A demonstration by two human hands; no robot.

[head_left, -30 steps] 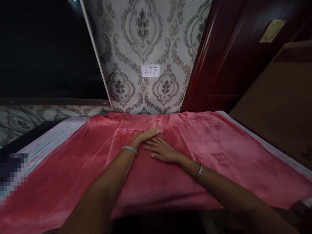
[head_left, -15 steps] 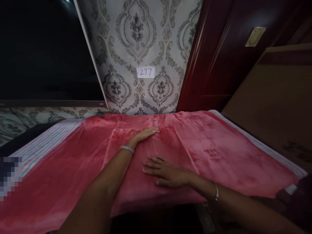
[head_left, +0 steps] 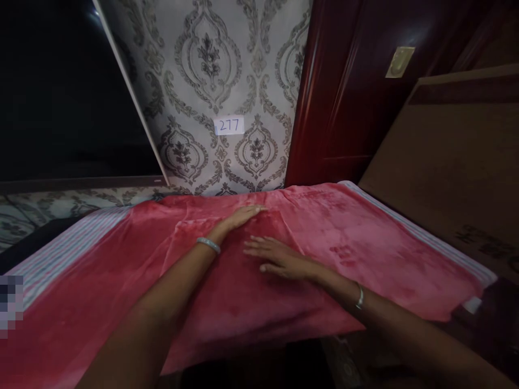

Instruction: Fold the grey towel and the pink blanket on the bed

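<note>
A plush red-pink blanket (head_left: 357,237) is spread over the surface before me, with a folded panel of it in the middle. My left hand (head_left: 243,216) lies flat near the far edge of that panel, fingers stretched to the right. Closer to me, my right hand (head_left: 281,258) rests palm down on the same panel, its fingers spread and pointing left. Neither hand grips anything. A pale bracelet (head_left: 208,245) circles the left wrist, and a thin silver bangle (head_left: 359,296) the right.
Striped cloth (head_left: 77,232) shows beneath the blanket at both sides. A large cardboard box (head_left: 450,156) leans at the right, beside a dark red door (head_left: 336,92). At the left hangs a dark television (head_left: 68,102). A paper marked 277 (head_left: 229,125) is on the patterned wall.
My right hand has slid forward across the blanket, away from me and nearer the left hand. The left hand stays flat near the panel's far edge. The view has shifted slightly right.
</note>
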